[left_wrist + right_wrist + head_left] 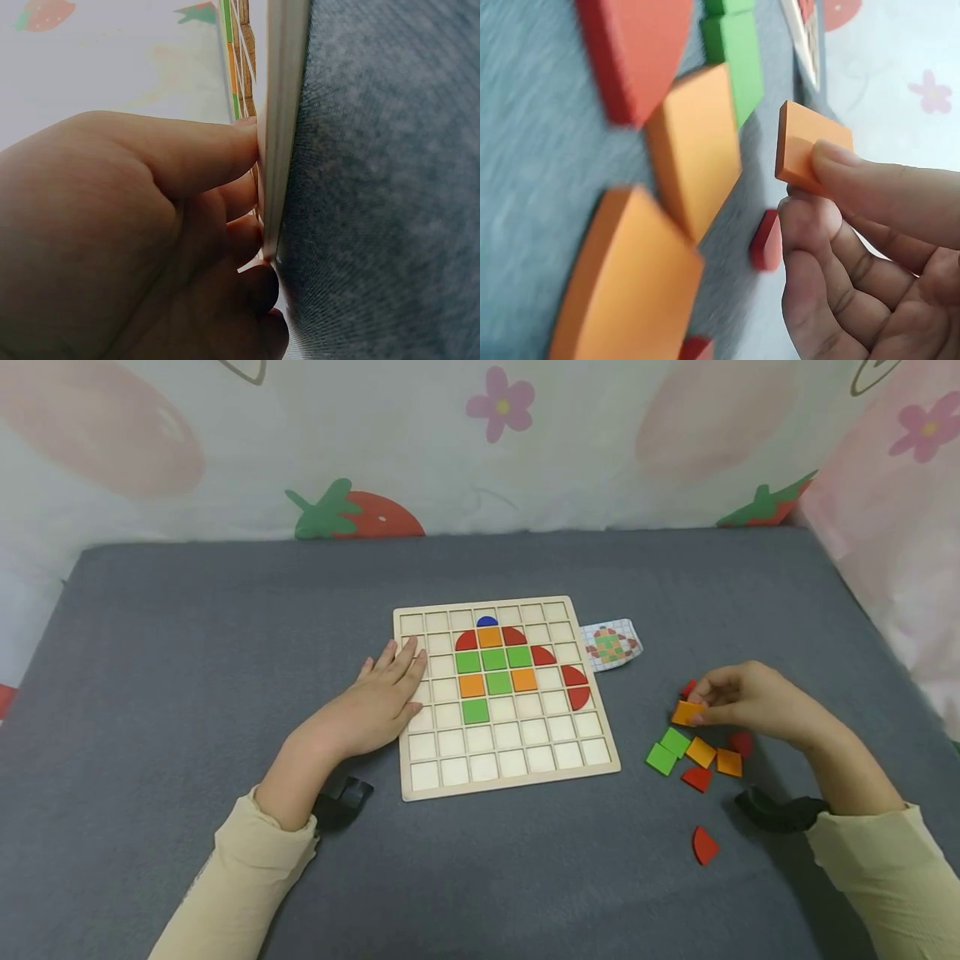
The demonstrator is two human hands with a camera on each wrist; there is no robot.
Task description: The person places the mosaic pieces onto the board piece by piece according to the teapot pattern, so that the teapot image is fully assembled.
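My left hand [375, 714] rests with extended fingers on the left edge of a wooden grid board [510, 785]. In the left wrist view, the thumb [214, 154] touches the board's rim [281, 112]. Green and orange square tiles, red rounded tiles and a blue half-round tile [487, 622] lie in the board's cells. Right of the board, my right hand [765, 703] pinches an orange square tile [799, 142] between thumb and fingers, above the cloth. Under and beside that hand lie two green tiles [662, 758], two orange tiles [701, 752] and several red tiles [697, 778].
A small card [612, 645] with a coloured grid picture lies against the board's right side. One red tile [703, 846] sits apart, nearer the front. Grey cloth [225, 635] covers the table; a patterned curtain [577, 460] hangs behind it.
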